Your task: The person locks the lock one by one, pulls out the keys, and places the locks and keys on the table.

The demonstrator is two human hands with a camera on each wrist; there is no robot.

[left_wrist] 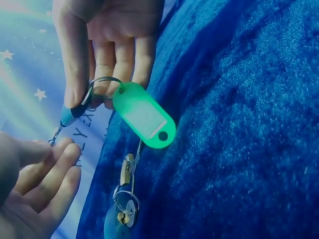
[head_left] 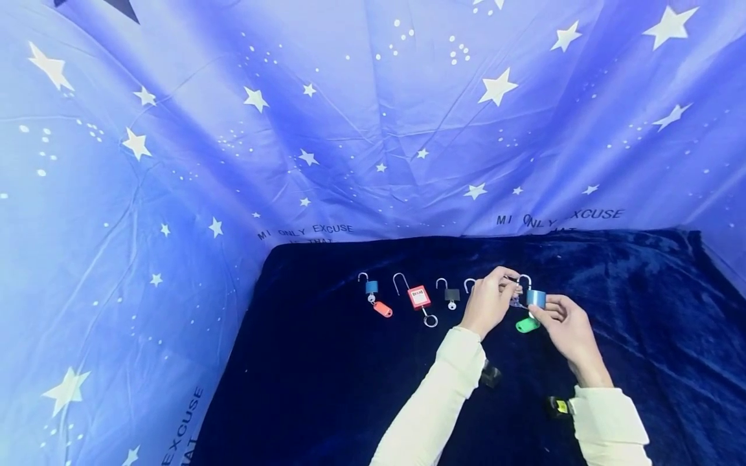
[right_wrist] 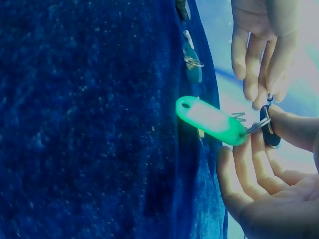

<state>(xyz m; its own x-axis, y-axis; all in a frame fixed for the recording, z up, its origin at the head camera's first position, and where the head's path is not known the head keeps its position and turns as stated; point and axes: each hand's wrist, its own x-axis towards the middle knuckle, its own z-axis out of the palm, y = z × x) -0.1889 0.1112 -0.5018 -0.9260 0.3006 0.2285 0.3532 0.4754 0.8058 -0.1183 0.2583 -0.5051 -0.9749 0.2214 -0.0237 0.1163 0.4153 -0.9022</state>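
My right hand (head_left: 568, 327) grips a small blue padlock (head_left: 536, 298) by its body, thumb on one side and fingers on the other. The padlock's shackle (head_left: 525, 279) stands up, swung open. From its lower end hang a key ring (left_wrist: 105, 79) and a bright green key tag (left_wrist: 144, 117). Coming from the other side, my left hand (head_left: 488, 303) pinches the shackle end between thumb and fingertips, as the left wrist view shows. What lies between those fingertips is mostly hidden. Both hands are raised over the dark blue cloth (head_left: 350, 388).
To the left lie a blue padlock (head_left: 372, 287) with an orange tag (head_left: 383, 309), a red padlock (head_left: 418, 297) with a long shackle and a ring, and a black padlock (head_left: 451, 295) with its key. Another open shackle (head_left: 469, 283) shows beside my left hand. A star-printed curtain (head_left: 379, 129) stands behind.
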